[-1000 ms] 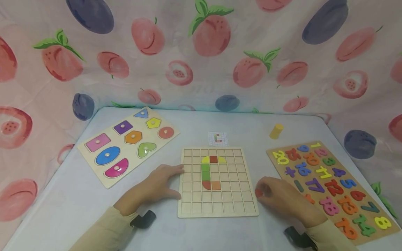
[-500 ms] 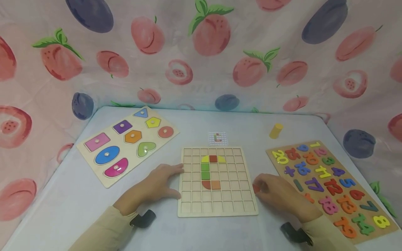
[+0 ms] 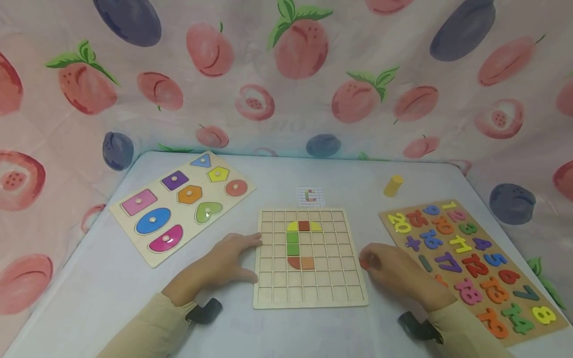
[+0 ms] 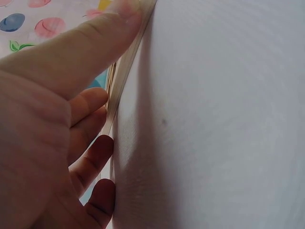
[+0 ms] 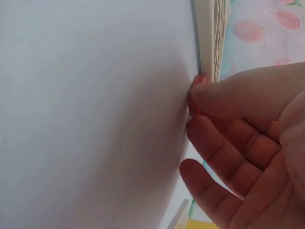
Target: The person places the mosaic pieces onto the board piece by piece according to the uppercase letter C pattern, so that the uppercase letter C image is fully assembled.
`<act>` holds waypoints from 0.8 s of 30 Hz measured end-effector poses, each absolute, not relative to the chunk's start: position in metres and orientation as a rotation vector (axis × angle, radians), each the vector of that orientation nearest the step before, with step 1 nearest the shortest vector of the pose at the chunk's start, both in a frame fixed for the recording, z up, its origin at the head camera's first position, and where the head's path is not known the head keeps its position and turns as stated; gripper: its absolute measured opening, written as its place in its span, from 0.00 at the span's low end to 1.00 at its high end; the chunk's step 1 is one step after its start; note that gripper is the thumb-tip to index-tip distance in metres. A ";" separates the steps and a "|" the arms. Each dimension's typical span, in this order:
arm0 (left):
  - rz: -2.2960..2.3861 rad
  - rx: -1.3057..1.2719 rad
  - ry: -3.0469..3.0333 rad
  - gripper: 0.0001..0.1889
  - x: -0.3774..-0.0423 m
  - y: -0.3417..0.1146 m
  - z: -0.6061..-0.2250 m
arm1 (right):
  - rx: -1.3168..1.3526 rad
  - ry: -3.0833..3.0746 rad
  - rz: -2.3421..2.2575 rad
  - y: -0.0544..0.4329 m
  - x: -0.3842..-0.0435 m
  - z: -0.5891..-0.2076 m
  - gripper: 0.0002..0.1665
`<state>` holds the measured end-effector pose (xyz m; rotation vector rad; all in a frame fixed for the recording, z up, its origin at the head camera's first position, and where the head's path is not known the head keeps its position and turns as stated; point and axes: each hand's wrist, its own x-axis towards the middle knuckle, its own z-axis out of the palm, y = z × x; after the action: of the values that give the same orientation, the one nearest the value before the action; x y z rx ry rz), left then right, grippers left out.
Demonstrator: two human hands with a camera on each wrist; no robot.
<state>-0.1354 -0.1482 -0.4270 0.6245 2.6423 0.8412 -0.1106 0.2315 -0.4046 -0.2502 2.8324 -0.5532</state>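
Note:
A square wooden grid board lies in the middle of the table, with yellow, red, green and orange pieces set in some cells in a C-like outline. My left hand rests at the board's left edge, thumb and fingers spread and touching it. At the board's right edge, my right hand pinches a small red tile between thumb and finger, low over the tabletop. The fingers partly cover that tile, so its full shape is hidden. Behind the board lies a small pattern card.
A wooden shape puzzle with knobbed pieces lies at the left. On the right, a number puzzle board sits partly behind my right forearm. A yellow cylinder stands at the back right. Fruit-printed cloth hangs behind the table.
With the red tile in its fingers, my right hand has moved slightly left and away from me, up to the board's right edge. The left hand has stayed in place.

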 end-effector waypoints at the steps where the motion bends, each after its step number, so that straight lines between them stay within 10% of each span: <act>1: 0.842 0.622 2.641 0.43 -0.136 -0.148 -0.427 | -0.249 2.836 -0.552 0.231 -0.111 -0.405 0.08; 24: 0.839 0.611 2.649 0.42 -0.135 -0.148 -0.427 | -0.196 2.899 -0.592 0.235 -0.119 -0.409 0.15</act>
<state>-0.1354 -0.1482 -0.4269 0.6107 2.6485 0.8390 -0.1189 0.2345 -0.4090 -0.1964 2.8992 -0.5923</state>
